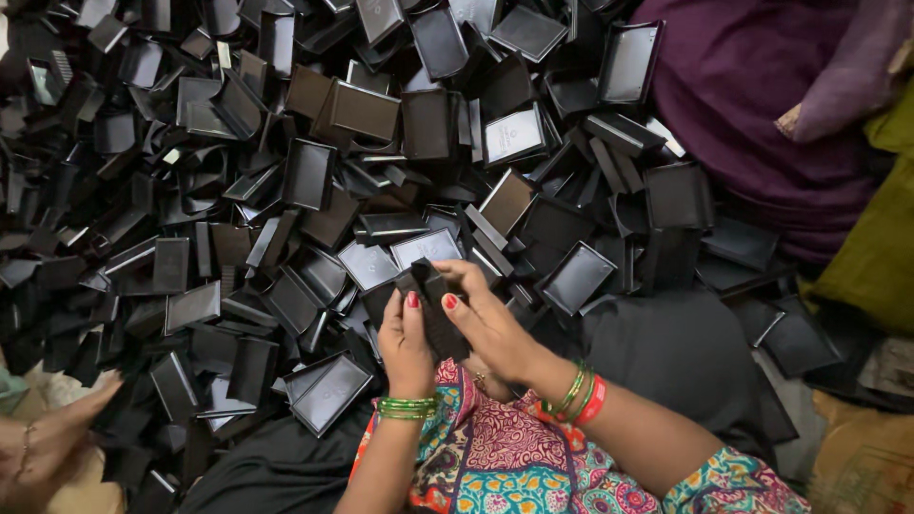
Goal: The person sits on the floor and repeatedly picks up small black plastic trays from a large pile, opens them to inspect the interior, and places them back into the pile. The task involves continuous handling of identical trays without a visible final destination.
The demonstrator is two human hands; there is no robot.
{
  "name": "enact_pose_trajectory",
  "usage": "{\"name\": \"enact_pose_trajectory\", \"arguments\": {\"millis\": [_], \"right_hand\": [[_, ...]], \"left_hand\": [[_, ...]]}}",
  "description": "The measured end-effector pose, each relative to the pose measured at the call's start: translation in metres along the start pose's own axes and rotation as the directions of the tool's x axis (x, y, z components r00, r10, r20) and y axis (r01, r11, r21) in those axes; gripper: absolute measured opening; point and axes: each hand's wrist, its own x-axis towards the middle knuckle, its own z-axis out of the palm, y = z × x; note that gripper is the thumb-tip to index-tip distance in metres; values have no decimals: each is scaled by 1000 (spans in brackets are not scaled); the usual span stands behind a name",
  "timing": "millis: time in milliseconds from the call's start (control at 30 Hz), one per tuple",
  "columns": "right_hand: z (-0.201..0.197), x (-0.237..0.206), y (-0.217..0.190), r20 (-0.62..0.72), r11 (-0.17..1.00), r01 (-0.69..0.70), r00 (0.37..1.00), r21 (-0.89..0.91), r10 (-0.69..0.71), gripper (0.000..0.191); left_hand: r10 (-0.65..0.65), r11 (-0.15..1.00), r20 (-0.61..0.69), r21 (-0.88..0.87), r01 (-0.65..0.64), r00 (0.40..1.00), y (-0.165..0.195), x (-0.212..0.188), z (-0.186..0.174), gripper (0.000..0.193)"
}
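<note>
So, quick rundown of the shot:

Left hand (405, 345): low centre of the frame, fingers curled against the left side of a small black box piece (433, 303), red-nailed thumb pressed on it. Green bangles (406, 408) at the wrist.

Right hand (487, 319): just right of it, fingers wrapped over the top and right side of the same piece, thumb pinching it from the front. Green and red bangles (574, 396) on that wrist.

Black piece: held between both hands, lifted just above the near edge of the pile, roughly upright. Can't tell if it's a lid or a tray.

Pile (286, 190): huge heap of black trays and lids, filling the upper and left parts of the frame, lying every which way.

Lap: bright patterned fabric (514, 466) at the bottom centre.

Other stuff: someone else's hand (48, 438) at the lower left edge, touching the pile; purple cloth (752, 105) upper right; dark grey cloth (666, 352) right of the hands.
</note>
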Motion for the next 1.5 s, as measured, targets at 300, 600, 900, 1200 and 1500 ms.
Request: {"name": "enact_pose_trajectory", "arguments": {"millis": [300,600,900,1200,1500], "right_hand": [[-1,8,11,-53,984,-155,986,93,161,61],[3,7,20,-56,918,167,978,-359,-200,54],[-22,14,38,-237,862,-272,954,-427,184,43],[-149,14,-36,-218,807,-169,975,-566,51,29],[-104,18,-50,-210,946,-185,969,-265,131,33]], "left_hand": [[50,999,44,14,-50,998,17,-15,10,39],[145,956,66,247,-157,987,13,-14,11,32],[-34,811,7,585,24,999,12,-19,6,38],[29,791,260,584,-181,965,37,12,0,34],[85,-192,539,834,-517,838,-7,77,25,71]]}}
